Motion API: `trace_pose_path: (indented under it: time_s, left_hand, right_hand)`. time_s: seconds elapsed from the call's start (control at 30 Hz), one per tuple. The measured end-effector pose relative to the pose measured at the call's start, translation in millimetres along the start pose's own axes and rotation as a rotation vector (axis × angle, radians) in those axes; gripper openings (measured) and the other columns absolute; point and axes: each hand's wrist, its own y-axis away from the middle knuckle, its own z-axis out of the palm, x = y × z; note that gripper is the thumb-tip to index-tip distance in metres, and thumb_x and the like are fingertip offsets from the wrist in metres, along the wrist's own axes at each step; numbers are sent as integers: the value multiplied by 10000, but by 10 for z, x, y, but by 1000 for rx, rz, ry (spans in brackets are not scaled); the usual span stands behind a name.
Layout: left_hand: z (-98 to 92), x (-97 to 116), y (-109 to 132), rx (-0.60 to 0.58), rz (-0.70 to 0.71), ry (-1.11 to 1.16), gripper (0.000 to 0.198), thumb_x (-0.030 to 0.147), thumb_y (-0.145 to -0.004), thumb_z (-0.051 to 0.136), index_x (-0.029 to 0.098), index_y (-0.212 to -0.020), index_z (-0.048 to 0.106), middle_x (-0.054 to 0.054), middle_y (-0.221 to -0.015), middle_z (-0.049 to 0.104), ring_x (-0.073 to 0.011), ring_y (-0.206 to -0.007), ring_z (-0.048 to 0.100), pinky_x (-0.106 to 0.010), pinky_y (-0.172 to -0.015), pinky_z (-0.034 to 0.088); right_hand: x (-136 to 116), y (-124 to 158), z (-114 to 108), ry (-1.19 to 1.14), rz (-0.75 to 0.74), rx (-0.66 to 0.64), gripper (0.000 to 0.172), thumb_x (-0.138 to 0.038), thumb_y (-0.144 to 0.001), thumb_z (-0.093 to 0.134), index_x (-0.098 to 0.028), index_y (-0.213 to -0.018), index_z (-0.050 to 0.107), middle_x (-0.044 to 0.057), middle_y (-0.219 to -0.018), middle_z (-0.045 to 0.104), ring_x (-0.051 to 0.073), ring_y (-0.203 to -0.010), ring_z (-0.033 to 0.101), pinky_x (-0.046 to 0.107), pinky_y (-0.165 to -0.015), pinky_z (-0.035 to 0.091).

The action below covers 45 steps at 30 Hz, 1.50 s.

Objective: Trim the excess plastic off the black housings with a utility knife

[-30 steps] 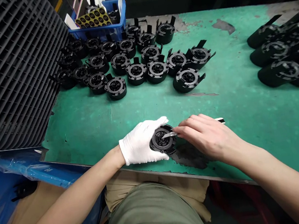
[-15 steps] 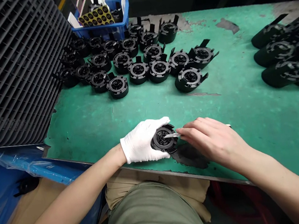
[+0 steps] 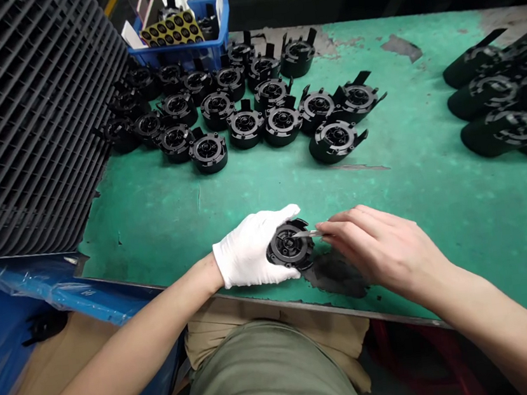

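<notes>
My left hand, in a white glove, is wrapped round a round black plastic housing from its left side. The housing's ringed face, with a small hub in the middle, points up toward me near the table's front edge. In my bare right hand is a slim metal craft knife, pinched between thumb and fingers. Its pointed blade reaches left over the housing's face, close to the hub; whether the tip touches cannot be made out. Most of the knife's handle is hidden by my fingers.
Several similar black housings stand across the green table. Taller black cylinders stand at the right. A blue bin holds a yellow sticker sheet. Stacked black grid trays rise at the left; a blue-lined box sits below.
My right hand has drawn the knife slightly right and up, so its tip has moved off the hub's middle. My left hand keeps the housing in nearly the same place.
</notes>
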Motion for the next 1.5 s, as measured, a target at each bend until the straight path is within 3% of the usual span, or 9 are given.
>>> trace_pose_path:
  time_s: [0.1,0.27,0.63,0.83,1.07,1.3,1.5]
  left_hand:
    - [8,3,0,43,11,11,1179,579,-831,926,179,-1726,272,-252,-1636,582,-440,-1510,615,-612,-1256,538]
    - [11,12,-10,70,61,16,1080,552,-846,911,174,-1676,333,-251,-1595,611,-431,-1461,652,-595,-1220,571]
    - [3,40,0,26,-4,7,1072,491,-828,904,194,-1680,327,-219,-1586,628,-418,-1453,657,-596,-1222,564]
    - [7,32,5,54,27,6,1074,517,-841,898,183,-1683,321,-232,-1583,627,-416,-1422,678,-583,-1194,587]
    - [6,49,-13,19,-38,20,1111,476,-802,914,201,-1691,306,-207,-1564,649,-413,-1413,685,-599,-1203,576]
    - [18,38,5,67,23,17,1147,490,-833,917,179,-1716,254,-216,-1518,678,-402,-1409,695,-571,-1187,588]
    - [-3,63,-2,44,-14,21,1128,448,-824,920,183,-1712,277,-215,-1550,664,-394,-1421,692,-563,-1208,582]
  right_hand:
    - [-46,23,4,52,-3,6,195,-114,-1053,670,-183,-1234,649,78,-1063,773,190,-861,678,320,-726,490]
    - [-123,25,21,56,-39,-9,264,-9,-1020,594,-187,-1204,660,106,-1132,779,208,-870,655,344,-765,504]
    - [-126,57,82,-46,-21,-10,293,-40,-1042,564,-220,-1247,670,117,-1167,776,227,-910,643,374,-802,506]
    - [-81,39,104,-13,-63,-8,265,-25,-1030,591,-176,-1232,673,148,-1165,766,239,-935,634,379,-798,495]
    - [-67,22,132,35,-62,16,248,-34,-1030,630,-168,-1236,661,149,-1163,760,238,-934,607,383,-805,494]
    - [-54,74,152,-95,5,38,262,-13,-1024,622,-176,-1228,640,129,-1166,746,222,-929,614,372,-828,532]
    - [-84,14,106,-63,-59,-11,234,-20,-1050,589,-178,-1211,648,119,-1153,753,224,-930,611,367,-803,498]
